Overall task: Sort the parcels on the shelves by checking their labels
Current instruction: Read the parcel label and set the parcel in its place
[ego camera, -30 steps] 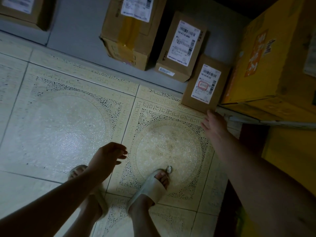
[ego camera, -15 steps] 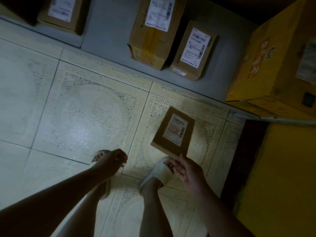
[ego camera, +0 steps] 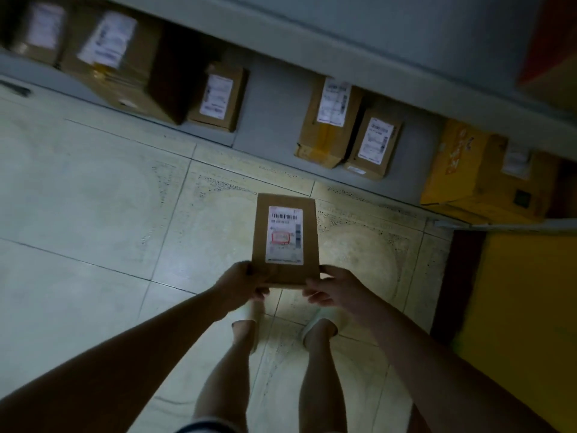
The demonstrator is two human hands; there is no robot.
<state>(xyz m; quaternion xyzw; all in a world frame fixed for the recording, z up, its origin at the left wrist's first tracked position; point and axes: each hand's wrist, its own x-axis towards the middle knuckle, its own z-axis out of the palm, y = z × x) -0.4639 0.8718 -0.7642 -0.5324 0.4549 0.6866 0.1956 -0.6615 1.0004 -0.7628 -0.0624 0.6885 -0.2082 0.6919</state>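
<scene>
Floor: pale patterned tiles [ego camera: 93,214] under me, my two feet in light slippers [ego camera: 318,321] straight below the hands.
Shelf: the grey bottom shelf [ego camera: 271,120] runs across the top, right down at floor level, parcels lined up along it.
Big box: a large brown carton [ego camera: 131,76] far left on the shelf, blurred, white label facing up.
Yellow box: a yellow carton [ego camera: 468,173] at the right end, well apart from my hands.
Pair: a taped brown box [ego camera: 324,135] and a slimmer box [ego camera: 374,148] touching side by side, labels showing.
Single: one small brown box [ego camera: 218,98] just beside the big carton.
Parcel: the flat brown parcel [ego camera: 261,239] is up off the floor in front of me, long side pointing away, nothing blocking it.
Left hand: my left hand [ego camera: 240,285] grips the near left corner, thumb on top.
Right hand: my right hand [ego camera: 337,289] grips the near right corner, fingers curled under.
Label: the white shipping label [ego camera: 284,235] faces me, barcode at the far end, a red-outlined stamp mid-label; the print is too small to read.
</scene>
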